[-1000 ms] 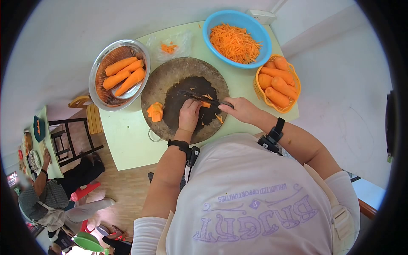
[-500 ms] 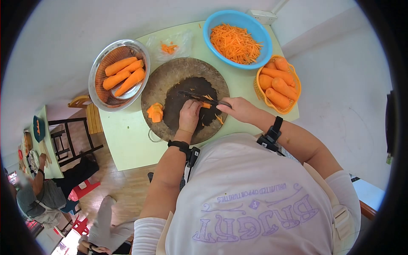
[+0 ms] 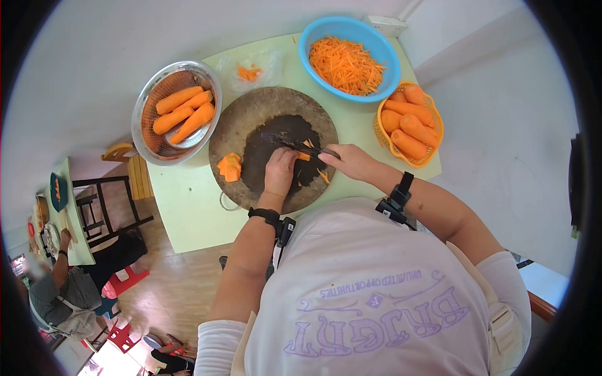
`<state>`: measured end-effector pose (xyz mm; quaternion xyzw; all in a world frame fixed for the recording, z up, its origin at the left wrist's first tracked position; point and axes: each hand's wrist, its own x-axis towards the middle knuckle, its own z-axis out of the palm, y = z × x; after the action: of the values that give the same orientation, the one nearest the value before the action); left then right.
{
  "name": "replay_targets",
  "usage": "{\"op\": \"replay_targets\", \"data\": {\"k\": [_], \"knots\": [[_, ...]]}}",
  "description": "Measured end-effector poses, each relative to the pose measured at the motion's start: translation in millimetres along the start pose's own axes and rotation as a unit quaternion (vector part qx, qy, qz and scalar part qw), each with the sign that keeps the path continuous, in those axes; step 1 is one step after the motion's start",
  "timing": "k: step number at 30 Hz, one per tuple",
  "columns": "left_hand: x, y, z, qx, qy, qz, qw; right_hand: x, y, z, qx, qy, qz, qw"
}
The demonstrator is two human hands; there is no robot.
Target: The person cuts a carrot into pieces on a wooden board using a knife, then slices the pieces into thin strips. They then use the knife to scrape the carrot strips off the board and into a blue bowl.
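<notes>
My right hand [image 3: 352,161] is closed around the handle of a dark-bladed knife [image 3: 290,142]. The blade points left across a round wooden chopping board [image 3: 232,125]. Bent fingers of my left hand [image 3: 280,170] press on a carrot piece [image 3: 303,156], close beside the blade; the fingertips partly hide it. Thin carrot shreds [image 3: 323,176] lie around the knife on the board's dark, wet middle. To the left of my left hand sits a small stack of carrot slices [image 3: 230,167].
A blue basin [image 3: 305,59] of shredded carrot stands behind the board. A yellow basket [image 3: 379,133] of whole carrots is at the right, a metal colander [image 3: 139,119] with several carrots at the left. A plastic bag [image 3: 271,66] holds carrot bits. Another person [image 3: 53,294] works at a far table.
The knife and both my hands stay in nearly the same place over the carrot piece. In the background at lower left, a person in light clothing has moved.
</notes>
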<state>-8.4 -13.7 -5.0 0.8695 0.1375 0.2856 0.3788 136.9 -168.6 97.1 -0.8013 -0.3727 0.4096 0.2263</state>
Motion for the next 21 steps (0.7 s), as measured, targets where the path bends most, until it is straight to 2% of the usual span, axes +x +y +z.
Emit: {"op": "replay_targets", "data": {"k": [21], "knots": [[0, -1, 1, 0.012, -0.003, -0.001, 1.000, -12, -4, -12, -0.024, -0.005, -0.017, 1.000]]}}
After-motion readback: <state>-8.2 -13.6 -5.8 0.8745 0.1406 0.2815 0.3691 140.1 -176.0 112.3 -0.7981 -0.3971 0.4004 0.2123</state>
